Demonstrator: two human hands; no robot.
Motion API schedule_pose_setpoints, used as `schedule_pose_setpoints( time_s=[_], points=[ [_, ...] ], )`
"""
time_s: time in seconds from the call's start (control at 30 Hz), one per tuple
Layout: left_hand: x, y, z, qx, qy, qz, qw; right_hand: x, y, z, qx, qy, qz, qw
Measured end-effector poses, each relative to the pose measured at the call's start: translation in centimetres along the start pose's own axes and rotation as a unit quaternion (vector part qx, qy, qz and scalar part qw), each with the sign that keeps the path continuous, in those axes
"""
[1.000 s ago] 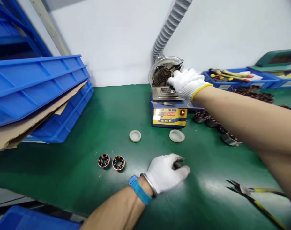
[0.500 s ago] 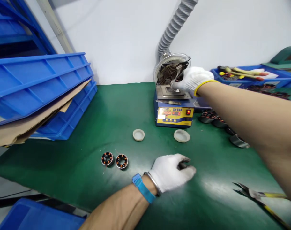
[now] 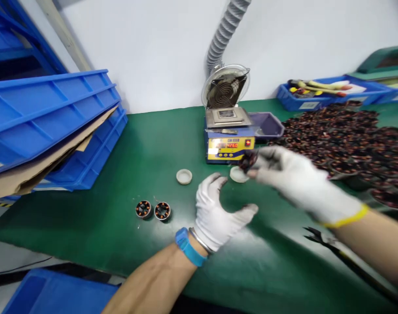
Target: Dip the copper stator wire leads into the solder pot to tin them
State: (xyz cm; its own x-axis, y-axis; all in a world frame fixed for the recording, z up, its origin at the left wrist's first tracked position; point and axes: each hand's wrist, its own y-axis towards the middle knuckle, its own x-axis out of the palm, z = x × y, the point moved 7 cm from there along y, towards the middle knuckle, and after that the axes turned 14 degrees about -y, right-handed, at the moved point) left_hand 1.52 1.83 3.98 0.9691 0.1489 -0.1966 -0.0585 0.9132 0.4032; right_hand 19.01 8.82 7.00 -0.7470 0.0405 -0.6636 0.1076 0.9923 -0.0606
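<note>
My left hand [image 3: 220, 213], in a white glove, is over the green table with thumb and fingers spread and nothing between them. In my gloved right hand [image 3: 284, 174], blurred by motion, is a dark coil part [image 3: 248, 161], held by the fingertips above the right white dish [image 3: 238, 174]. Another white dish [image 3: 184, 176] lies further left. Two ring-shaped coil parts [image 3: 143, 209] [image 3: 162, 211] sit side by side on the table, left of my left hand. Behind the dishes stands a blue and yellow heating unit [image 3: 231, 148] with its round lid raised.
Many dark coil parts [image 3: 343, 139] cover the right side. Cutters [image 3: 330, 244] lie at the lower right. A purple tray [image 3: 267, 126] is beside the unit. Blue bins [image 3: 55, 113] with cardboard stand left; a blue bin [image 3: 310, 102] with tools is at the back right.
My right hand has come down from the heating unit's top toward my left hand, with the dark coil part in it. My left hand has opened wider. The view has shifted slightly.
</note>
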Motion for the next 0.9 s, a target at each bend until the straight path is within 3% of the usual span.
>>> schedule_pose_setpoints(
  time_s=[0.13, 0.2, 0.3, 0.37, 0.43, 0.5, 0.57, 0.63, 0.7, 0.77, 0.83, 0.9],
  points=[
    [0.5, -0.9, 1.3, 0.043, 0.084, -0.040, 0.995, 5.2, -5.4, 3.1, -0.017, 0.082, -0.052, 0.995],
    [1.0, -1.2, 1.3, 0.038, 0.110, -0.063, 0.991, 6.1, -6.4, 3.8, -0.051, 0.024, -0.028, 0.998],
    [1.5, -1.7, 1.5, 0.044, 0.167, -0.099, 0.980, 5.8, -6.7, 3.6, -0.135, -0.104, -0.030, 0.985],
    [1.0, -2.1, 1.8, 0.067, 0.235, -0.123, 0.962, 3.9, -6.3, 3.1, -0.194, -0.192, -0.034, 0.961],
    [-0.4, -2.5, 1.9, 0.091, 0.325, -0.133, 0.932, 0.1, -5.2, 3.2, -0.206, -0.294, 0.020, 0.933],
    [-2.8, -2.6, 1.9, 0.096, 0.420, -0.128, 0.893, -4.5, -3.6, 4.8, -0.114, -0.398, 0.093, 0.906],
    [-5.4, -2.4, 1.8, 0.080, 0.506, -0.116, 0.851, -7.8, -2.3, 7.0, -0.021, -0.476, 0.110, 0.872],
    [-7.7, -2.1, 2.3, 0.062, 0.569, -0.097, 0.814, -8.7, -1.4, 8.7, 0.007, -0.510, 0.080, 0.857],
    [-8.6, -2.1, 3.5, 0.065, 0.593, -0.077, 0.799, -8.1, -0.7, 9.7, -0.009, -0.513, 0.048, 0.857],
    [-7.9, -2.5, 5.1, 0.092, 0.554, -0.072, 0.824, -7.6, -0.3, 10.1, -0.011, -0.512, 0.046, 0.857],
    [-6.0, -2.9, 6.4, 0.114, 0.448, -0.094, 0.882, -7.8, 0.1, 10.3, 0.006, -0.508, 0.062, 0.859],
    [-3.3, -2.8, 6.5, 0.084, 0.296, -0.133, 0.942, -8.2, 0.2, 10.4, 0.025, -0.498, 0.070, 0.864]
  ],
)
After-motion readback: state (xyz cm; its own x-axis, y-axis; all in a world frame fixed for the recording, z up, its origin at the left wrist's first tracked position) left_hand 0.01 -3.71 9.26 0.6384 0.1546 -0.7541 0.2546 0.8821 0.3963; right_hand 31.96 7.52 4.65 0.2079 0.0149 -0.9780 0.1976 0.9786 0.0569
